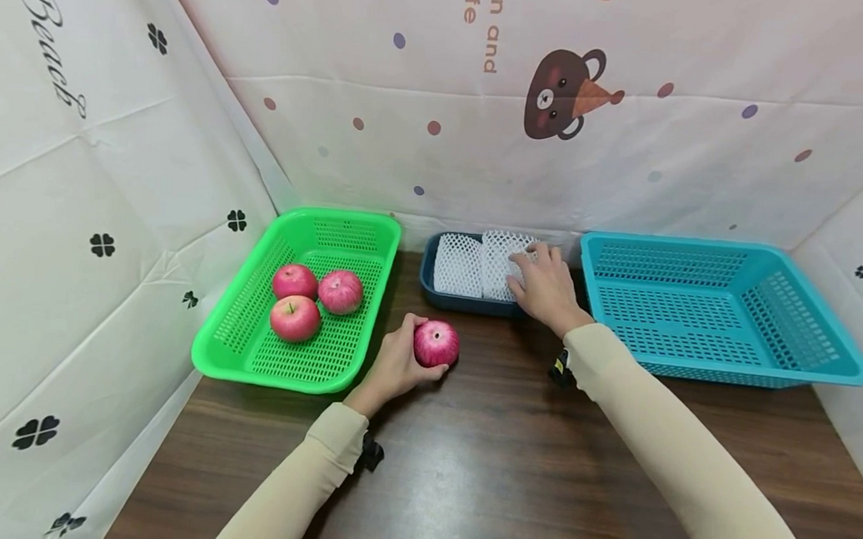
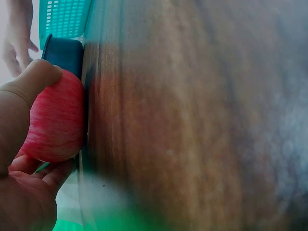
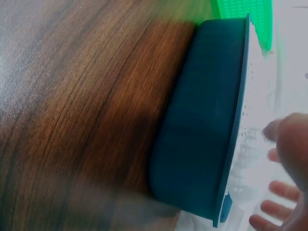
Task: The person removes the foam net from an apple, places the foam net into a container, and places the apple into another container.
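My left hand point(image 1: 399, 359) grips a red striped apple point(image 1: 436, 343), thumb on its near side and fingers on its far side. In the left wrist view, that apple point(image 2: 57, 115) sits at or just over the wooden tabletop; I cannot tell whether it touches. White foam net sleeves point(image 1: 458, 265) lie in two stacks in a dark blue bin point(image 1: 474, 304). Above the right stack hovers my right hand point(image 1: 548, 290), its fingers spread. The right wrist view shows its thumb and fingers point(image 3: 281, 211) apart, with nothing visibly pinched between them.
At the left stands a green basket point(image 1: 204, 345) holding three apples point(image 1: 295, 318). A blue basket point(image 1: 808, 363) is at the right, beside the bin. A printed cloth point(image 1: 439, 161) hangs behind them, and more cloth covers both sides of the wooden table point(image 1: 478, 465).
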`<action>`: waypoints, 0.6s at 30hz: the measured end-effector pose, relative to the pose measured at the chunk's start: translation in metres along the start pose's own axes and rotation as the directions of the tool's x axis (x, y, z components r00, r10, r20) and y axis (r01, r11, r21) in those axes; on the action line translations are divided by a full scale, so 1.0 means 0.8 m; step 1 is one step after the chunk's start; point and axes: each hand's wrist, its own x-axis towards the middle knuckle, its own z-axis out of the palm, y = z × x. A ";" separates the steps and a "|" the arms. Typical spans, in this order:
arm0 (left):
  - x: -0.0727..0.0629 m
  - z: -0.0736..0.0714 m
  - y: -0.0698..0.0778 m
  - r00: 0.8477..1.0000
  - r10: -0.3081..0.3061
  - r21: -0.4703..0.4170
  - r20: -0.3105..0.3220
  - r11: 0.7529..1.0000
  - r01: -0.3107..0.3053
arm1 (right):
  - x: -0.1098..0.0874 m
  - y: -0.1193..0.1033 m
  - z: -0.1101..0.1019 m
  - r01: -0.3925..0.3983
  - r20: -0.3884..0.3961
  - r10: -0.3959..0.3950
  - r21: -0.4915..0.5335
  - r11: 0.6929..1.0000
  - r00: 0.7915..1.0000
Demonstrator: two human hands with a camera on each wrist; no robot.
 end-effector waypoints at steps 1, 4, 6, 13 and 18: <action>0.000 0.000 0.000 1.000 0.001 0.000 -0.001 1.000 -0.001 | 0.000 -0.001 0.000 0.006 0.016 -0.007 0.019 1.000 1.000; -0.001 0.000 0.000 1.000 0.007 0.003 -0.004 1.000 -0.007 | 0.001 -0.004 0.001 0.022 0.102 -0.028 0.059 0.998 0.994; -0.001 -0.001 0.000 1.000 0.011 0.009 -0.005 1.000 -0.011 | 0.000 -0.006 0.001 0.036 0.169 -0.047 0.066 0.997 0.985; 0.000 -0.002 0.002 1.000 0.005 0.036 0.007 0.999 -0.006 | 0.002 -0.011 0.001 0.042 0.365 -0.069 0.081 0.996 0.929; 0.001 -0.003 0.005 1.000 0.004 0.045 0.014 0.999 -0.005 | 0.009 -0.012 0.001 0.051 0.459 -0.077 0.069 0.996 0.885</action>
